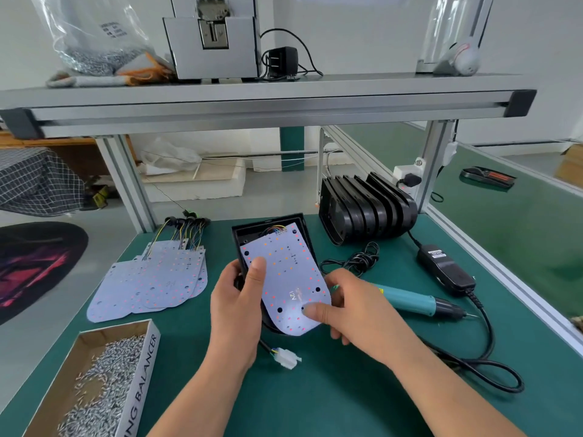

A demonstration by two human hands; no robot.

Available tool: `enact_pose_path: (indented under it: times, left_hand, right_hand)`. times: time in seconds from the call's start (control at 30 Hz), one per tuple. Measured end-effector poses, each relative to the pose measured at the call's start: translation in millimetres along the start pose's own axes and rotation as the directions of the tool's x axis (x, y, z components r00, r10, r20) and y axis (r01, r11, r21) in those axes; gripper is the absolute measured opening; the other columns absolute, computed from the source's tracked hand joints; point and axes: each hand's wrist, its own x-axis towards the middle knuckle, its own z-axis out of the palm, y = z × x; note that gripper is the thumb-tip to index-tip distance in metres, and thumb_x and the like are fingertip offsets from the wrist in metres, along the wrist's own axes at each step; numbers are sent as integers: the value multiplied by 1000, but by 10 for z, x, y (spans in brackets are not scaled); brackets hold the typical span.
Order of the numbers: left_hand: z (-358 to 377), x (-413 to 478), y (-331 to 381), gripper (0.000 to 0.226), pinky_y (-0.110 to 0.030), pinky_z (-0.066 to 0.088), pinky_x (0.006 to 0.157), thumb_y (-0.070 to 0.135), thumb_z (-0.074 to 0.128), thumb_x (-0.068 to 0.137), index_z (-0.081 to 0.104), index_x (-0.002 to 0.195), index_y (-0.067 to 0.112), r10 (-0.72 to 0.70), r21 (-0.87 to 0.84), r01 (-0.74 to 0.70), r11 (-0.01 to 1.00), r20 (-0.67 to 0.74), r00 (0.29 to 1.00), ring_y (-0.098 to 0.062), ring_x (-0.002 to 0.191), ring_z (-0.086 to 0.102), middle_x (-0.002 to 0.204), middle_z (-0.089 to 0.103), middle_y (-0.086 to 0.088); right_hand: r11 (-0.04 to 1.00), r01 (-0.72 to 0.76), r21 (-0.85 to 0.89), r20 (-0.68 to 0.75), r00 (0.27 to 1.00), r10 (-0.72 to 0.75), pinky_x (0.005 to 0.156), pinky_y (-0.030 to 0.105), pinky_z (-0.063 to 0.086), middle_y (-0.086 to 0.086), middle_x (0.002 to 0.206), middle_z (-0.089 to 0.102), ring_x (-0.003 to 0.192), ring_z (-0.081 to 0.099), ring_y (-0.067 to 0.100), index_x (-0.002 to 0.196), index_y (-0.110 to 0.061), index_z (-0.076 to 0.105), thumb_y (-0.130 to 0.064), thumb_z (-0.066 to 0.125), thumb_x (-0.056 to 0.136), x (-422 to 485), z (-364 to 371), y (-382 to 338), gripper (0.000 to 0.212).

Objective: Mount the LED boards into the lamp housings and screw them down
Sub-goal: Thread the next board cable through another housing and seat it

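Bench, head view. We held one lamp housing (305, 230) just above the green mat (315, 392), at the middle of the bench and tilted towards us. An LED board (285, 272) lay face up in it. The board's far end, where its coloured wires are, sat inside the housing's far wall. Its rounded near end reached over the near rim, and we could not tell whether it was fully seated.

Left hand (238, 305): fingers wrapped round the housing's left edge, thumb laid flat on the board's left side.

Right hand (358, 313): thumb pressed on the board's near end beside the "12V" marking, fingers curled underneath and out of sight. It pinched that end. We could not tell whether the hidden fingers bore on the board or on the housing.

A lead with a white connector (287, 357) ran out from under the housing onto the mat.

Elsewhere on the mat:
- fanned pile of spare boards (148, 282) with wires, to the left
- open box of screws (94, 383), near left
- row of black housings (367, 206) set on edge, at the back right
- teal electric screwdriver (416, 299) lying just right of the right hand, untouched
- its black power adapter (446, 269) behind it
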Motion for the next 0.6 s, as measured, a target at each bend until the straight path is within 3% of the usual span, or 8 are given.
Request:
enact_pose_path:
  times: [0.07,0.13,0.23,0.37,0.43,0.5,0.57,0.6]
  left_hand:
    - [-5,19,4,41,-36,55,73,75,65,82,72,89,35,4,-6,-4,1000,-69,998,-12,73,61,81,71,16]
    - [-29,41,7,45,-25,41,60,79,61,82,62,73,35,13,23,-11,1000,-109,994,-7,60,44,64,54,20]
    - [-32,42,-27,51,-30,39,64,82,58,82,63,77,31,-18,25,20,999,-89,996,-8,63,44,70,54,18]
    - [51,-34,-46,44,-29,46,67,81,62,81,68,79,37,-26,29,26,999,6,1000,-7,68,52,73,60,18]
    - [54,-47,-70,44,-30,56,70,77,71,80,73,91,35,-27,18,26,1000,58,998,-10,74,64,83,72,14]
    - [41,-55,-76,41,-38,63,81,69,76,81,76,100,33,-39,0,39,999,96,995,-21,89,76,100,81,6]
    - [27,-57,-56,39,-49,63,91,65,78,83,77,104,33,-42,-1,42,999,100,994,-30,102,77,108,82,-1]
    - [22,-55,-41,39,-51,63,92,64,78,83,77,105,32,-44,-7,45,999,100,994,-32,105,77,109,81,-2]
  right_hand:
    - [997,6,74,-77,997,0,43,25,45,0,69,71,47,63,14,99,-27,62,-39,80,89,15,11,-4,24]
    - [977,25,211,-108,994,-2,42,29,45,4,70,70,49,64,21,95,-18,64,-27,76,95,30,3,-1,15]
    - [914,35,404,-77,997,-4,42,30,48,11,74,71,51,63,27,93,-9,65,-18,73,99,23,-2,-14,14]
    - [895,4,446,-97,994,43,44,33,53,25,84,68,52,67,29,91,-13,65,-15,75,100,15,57,-42,13]
    - [944,-25,328,-155,985,80,43,34,51,18,77,68,50,68,29,93,-15,61,-26,81,95,17,68,-66,23]
    - [999,-40,-25,-202,979,35,46,34,46,5,68,66,48,64,21,85,-26,55,-51,80,88,0,29,-99,36]
    - [909,-21,-416,-224,971,-81,52,35,39,-1,62,60,55,56,15,76,-28,47,-73,68,86,-23,-1,-94,51]
    - [856,-10,-517,-233,964,-129,53,35,36,-3,60,57,57,54,13,74,-28,44,-79,63,85,-29,-13,-87,56]
